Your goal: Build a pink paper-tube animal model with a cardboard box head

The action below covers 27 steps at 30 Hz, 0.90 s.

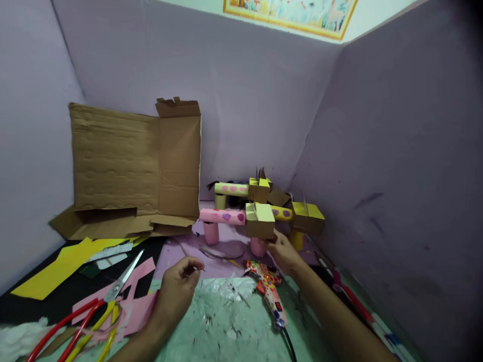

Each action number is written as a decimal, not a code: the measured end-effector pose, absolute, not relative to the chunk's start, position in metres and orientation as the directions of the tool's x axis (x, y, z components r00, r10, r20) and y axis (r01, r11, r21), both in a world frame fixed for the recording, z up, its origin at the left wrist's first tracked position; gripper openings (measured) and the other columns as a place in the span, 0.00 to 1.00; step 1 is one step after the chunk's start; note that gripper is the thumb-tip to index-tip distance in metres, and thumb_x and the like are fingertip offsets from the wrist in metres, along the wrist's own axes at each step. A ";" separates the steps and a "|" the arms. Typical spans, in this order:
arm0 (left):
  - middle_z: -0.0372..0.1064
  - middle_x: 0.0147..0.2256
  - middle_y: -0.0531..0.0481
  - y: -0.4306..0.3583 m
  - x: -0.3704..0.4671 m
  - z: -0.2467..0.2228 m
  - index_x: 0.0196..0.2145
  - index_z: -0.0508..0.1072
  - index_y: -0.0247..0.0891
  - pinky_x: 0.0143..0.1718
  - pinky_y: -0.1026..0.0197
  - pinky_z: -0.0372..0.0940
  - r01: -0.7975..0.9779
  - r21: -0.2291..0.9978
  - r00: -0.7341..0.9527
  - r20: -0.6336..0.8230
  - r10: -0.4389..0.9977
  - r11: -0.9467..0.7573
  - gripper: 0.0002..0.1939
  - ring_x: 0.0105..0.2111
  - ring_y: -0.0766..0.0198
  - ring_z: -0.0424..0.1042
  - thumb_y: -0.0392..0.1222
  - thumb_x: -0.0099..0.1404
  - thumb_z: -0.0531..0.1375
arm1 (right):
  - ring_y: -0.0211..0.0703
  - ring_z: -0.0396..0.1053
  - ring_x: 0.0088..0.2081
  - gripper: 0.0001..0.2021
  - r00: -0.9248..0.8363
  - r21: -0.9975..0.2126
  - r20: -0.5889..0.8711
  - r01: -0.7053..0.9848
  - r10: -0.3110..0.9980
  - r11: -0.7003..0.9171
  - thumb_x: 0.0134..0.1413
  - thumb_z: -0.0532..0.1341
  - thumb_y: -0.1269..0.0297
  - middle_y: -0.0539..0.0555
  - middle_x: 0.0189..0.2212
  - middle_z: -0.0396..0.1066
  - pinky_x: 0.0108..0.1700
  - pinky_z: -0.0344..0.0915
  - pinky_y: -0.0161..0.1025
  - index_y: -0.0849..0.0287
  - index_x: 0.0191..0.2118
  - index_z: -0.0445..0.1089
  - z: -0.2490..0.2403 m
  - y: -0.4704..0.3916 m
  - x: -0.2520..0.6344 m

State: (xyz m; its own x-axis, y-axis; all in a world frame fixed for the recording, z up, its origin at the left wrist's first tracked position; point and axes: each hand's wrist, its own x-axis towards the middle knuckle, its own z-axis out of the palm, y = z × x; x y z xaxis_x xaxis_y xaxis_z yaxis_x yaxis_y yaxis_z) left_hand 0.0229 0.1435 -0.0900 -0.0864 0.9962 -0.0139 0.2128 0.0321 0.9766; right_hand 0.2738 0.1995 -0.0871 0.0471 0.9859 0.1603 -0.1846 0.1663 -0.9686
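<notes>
My left hand [177, 286] is over the near left part of the work surface, thumb and fingers pinched together. A tiny dark tip shows at the fingertips, too small to name. My right hand [285, 251] reaches to a pink paper-tube animal [222, 216], its fingers closed at the front leg [258, 246] just under the box head [260, 221]. That animal has purple spots and stands upright on tube legs. A floral glue gun [268, 289] lies between my hands, a small light glowing on it.
Behind stand a pale yellow tube animal [232, 189] and a yellow one [307, 218]. An opened cardboard box [124, 161] leans on the wall at left. Red-handled scissors [118, 286], yellow paper [60, 269] and pink paper scraps [141, 314] lie at left. Markers [358, 304] line the right.
</notes>
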 end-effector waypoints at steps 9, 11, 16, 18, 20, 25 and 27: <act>0.67 0.27 0.52 0.164 0.030 -0.075 0.35 0.68 0.33 0.17 0.66 0.55 0.182 0.971 -0.091 -0.138 0.986 0.153 0.16 0.15 0.71 0.60 0.37 0.46 0.56 | 0.35 0.57 0.21 0.10 0.070 -0.988 0.049 -0.142 0.996 0.058 0.24 0.61 0.73 0.43 0.16 0.62 0.26 0.54 0.34 0.59 0.23 0.66 -0.089 0.215 0.280; 0.70 0.38 0.43 0.174 0.030 -0.070 0.41 0.67 0.31 0.17 0.65 0.58 0.198 0.963 -0.111 -0.165 0.980 0.184 0.21 0.16 0.72 0.63 0.35 0.47 0.56 | 0.36 0.58 0.23 0.12 0.079 -0.992 0.042 -0.119 0.996 0.051 0.23 0.60 0.74 0.44 0.17 0.63 0.26 0.54 0.34 0.59 0.25 0.66 -0.089 0.214 0.280; 0.64 0.51 0.35 0.201 0.027 -0.064 0.50 0.65 0.28 0.20 0.66 0.62 0.288 0.933 -0.141 -0.181 0.973 0.216 0.29 0.26 0.65 0.70 0.31 0.48 0.58 | 0.41 0.62 0.26 0.15 0.118 -0.998 0.041 -0.042 0.992 0.046 0.22 0.60 0.73 0.47 0.21 0.68 0.28 0.56 0.36 0.60 0.27 0.67 -0.094 0.212 0.275; 0.65 0.51 0.34 0.210 0.027 -0.067 0.52 0.65 0.28 0.20 0.64 0.63 0.334 0.919 -0.139 -0.171 0.975 0.209 0.30 0.28 0.60 0.72 0.30 0.48 0.58 | 0.41 0.62 0.26 0.14 0.130 -0.999 0.047 -0.011 0.990 0.048 0.22 0.61 0.73 0.47 0.21 0.69 0.28 0.56 0.36 0.60 0.27 0.67 -0.095 0.213 0.273; 0.66 0.52 0.34 0.218 0.027 -0.072 0.52 0.66 0.27 0.26 0.62 0.65 0.373 0.910 -0.138 -0.140 0.981 0.182 0.30 0.35 0.55 0.73 0.29 0.48 0.59 | 0.41 0.63 0.26 0.13 0.142 -0.998 0.059 0.015 0.988 0.058 0.22 0.61 0.73 0.47 0.21 0.69 0.29 0.57 0.36 0.60 0.26 0.66 -0.095 0.215 0.272; 0.71 0.47 0.38 0.229 0.030 -0.083 0.46 0.72 0.30 0.45 0.60 0.63 0.422 0.902 -0.089 -0.060 0.994 0.092 0.25 0.48 0.53 0.68 0.26 0.47 0.59 | 0.43 0.66 0.29 0.14 0.153 -0.996 0.078 0.058 0.985 0.070 0.24 0.61 0.74 0.49 0.24 0.72 0.32 0.60 0.37 0.60 0.27 0.67 -0.092 0.214 0.272; 0.74 0.43 0.41 0.231 0.032 -0.087 0.43 0.73 0.32 0.45 0.59 0.63 0.427 0.902 -0.060 -0.052 0.997 0.073 0.22 0.45 0.54 0.71 0.26 0.48 0.58 | 0.44 0.67 0.30 0.14 0.148 -0.996 0.080 0.062 0.986 0.071 0.24 0.61 0.74 0.49 0.24 0.72 0.33 0.61 0.37 0.60 0.27 0.67 -0.092 0.213 0.273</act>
State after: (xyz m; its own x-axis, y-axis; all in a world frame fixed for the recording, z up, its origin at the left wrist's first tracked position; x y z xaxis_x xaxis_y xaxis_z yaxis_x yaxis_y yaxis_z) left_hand 0.0321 0.2305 -0.0871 -0.0598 0.9968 -0.0522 0.4266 0.0728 0.9015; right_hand 0.2728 0.2129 -0.0920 0.1479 0.9858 0.0796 0.0619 0.0711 -0.9955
